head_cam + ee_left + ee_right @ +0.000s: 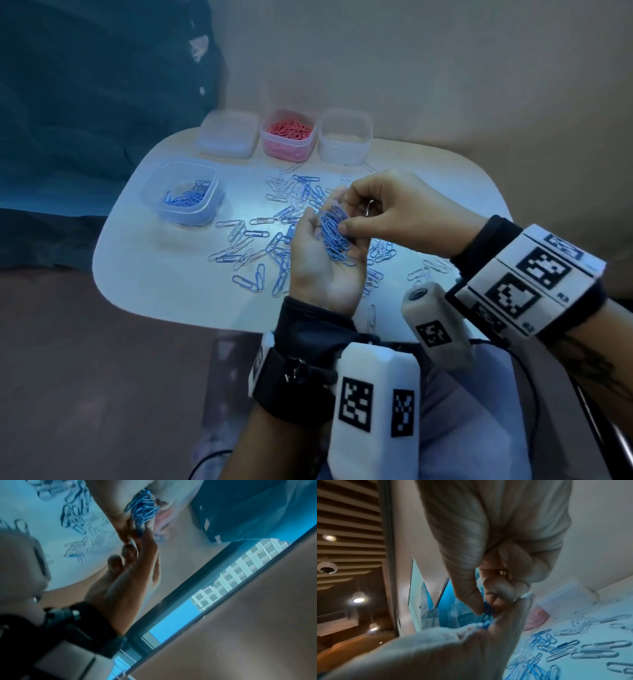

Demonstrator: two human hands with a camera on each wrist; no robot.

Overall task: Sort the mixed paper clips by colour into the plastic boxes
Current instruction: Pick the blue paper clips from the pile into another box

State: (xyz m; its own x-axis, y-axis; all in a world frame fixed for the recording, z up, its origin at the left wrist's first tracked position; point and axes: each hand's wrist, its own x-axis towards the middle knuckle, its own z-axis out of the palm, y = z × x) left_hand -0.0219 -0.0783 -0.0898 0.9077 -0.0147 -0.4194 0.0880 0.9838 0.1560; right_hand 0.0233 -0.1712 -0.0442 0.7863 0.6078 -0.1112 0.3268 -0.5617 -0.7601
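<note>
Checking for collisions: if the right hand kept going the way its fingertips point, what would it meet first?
Almost at once, the bunch of blue clips cupped in the left hand; the right hand already pinches into it.

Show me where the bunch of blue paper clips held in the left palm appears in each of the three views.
Head: centre, bunch of blue clips in the upturned left hand.
Left wrist: top centre, beyond the fingertips.
Right wrist: lower centre, mostly hidden by the right hand.
Shared landmark: the pink box.
</note>
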